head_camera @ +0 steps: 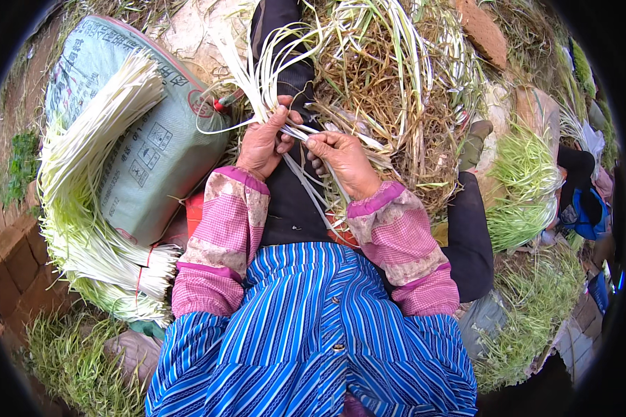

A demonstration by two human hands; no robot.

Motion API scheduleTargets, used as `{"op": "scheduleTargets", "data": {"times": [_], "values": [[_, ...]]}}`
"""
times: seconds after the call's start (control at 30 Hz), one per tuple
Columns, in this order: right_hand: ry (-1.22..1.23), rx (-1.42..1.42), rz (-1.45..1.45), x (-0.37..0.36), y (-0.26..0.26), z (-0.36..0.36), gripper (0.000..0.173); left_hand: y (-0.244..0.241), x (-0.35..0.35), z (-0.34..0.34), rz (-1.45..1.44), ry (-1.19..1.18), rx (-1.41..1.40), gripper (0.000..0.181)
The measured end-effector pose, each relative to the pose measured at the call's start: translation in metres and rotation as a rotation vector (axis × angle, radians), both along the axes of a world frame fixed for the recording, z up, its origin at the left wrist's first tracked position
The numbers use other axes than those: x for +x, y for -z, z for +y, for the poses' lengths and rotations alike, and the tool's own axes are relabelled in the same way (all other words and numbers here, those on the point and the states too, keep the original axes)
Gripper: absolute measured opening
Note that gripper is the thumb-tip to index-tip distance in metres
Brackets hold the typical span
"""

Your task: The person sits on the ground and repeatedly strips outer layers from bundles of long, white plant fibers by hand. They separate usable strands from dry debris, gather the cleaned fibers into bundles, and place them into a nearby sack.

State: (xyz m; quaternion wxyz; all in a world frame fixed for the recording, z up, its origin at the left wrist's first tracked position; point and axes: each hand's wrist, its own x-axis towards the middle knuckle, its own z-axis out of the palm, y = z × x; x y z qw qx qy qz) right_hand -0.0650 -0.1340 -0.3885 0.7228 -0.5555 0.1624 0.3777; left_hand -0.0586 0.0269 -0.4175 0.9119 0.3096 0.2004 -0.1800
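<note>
My left hand (267, 136) grips a small bunch of pale, long-stemmed blanched chives (263, 88), whose upper ends fan out above it. Close by on the right, my right hand (341, 156) pinches a few of the stems between thumb and fingers; their other ends hang down over my dark trouser leg. Loose, partly brown stems and leaves (381, 78) lie heaped beyond my right hand. Thick bundles of pale chives (94, 140) curve along the left side, one tied with a red band (140, 279), against a stuffed green woven sack (156, 156).
Bricks (21, 266) are stacked at the far left, and one brick (481, 32) lies at the top right. More green-tipped bundles (527, 193) rest on the right, beyond my bent leg. Another person's blue and dark clothing (587, 208) shows at the right rim.
</note>
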Motion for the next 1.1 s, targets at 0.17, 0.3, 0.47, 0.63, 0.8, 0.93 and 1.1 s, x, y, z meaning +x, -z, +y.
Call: {"op": "scheduleTargets", "data": {"times": [0.17, 0.3, 0.47, 0.63, 0.8, 0.93, 1.1], "values": [[0.357, 0.225, 0.218, -0.009, 0.004, 0.011, 0.014, 0.001, -0.001, 0.005, 0.012, 0.048, 0.019, 0.039], [0.51, 0.304, 0.212, -0.019, 0.007, 0.018, 0.013, 0.002, 0.002, 0.003, 0.033, 0.067, 0.053, 0.045], [0.562, 0.118, 0.047, -0.03, 0.023, 0.016, 0.008, 0.005, -0.003, 0.004, 0.003, 0.088, 0.06, 0.051], [0.588, 0.31, -0.052, -0.028, -0.001, -0.001, 0.007, 0.007, -0.004, 0.009, 0.02, 0.053, 0.017, 0.05], [0.47, 0.279, -0.128, -0.028, -0.08, -0.081, 0.012, 0.02, -0.006, 0.012, 0.03, -0.026, -0.057, 0.041], [0.453, -0.068, -0.509, -0.022, -0.163, -0.168, 0.015, 0.025, -0.008, 0.023, 0.036, -0.122, -0.08, 0.038], [0.535, -1.139, -0.362, -0.065, -0.173, -0.397, 0.039, 0.039, -0.004, 0.012, 0.047, -0.13, -0.26, 0.032]]}}
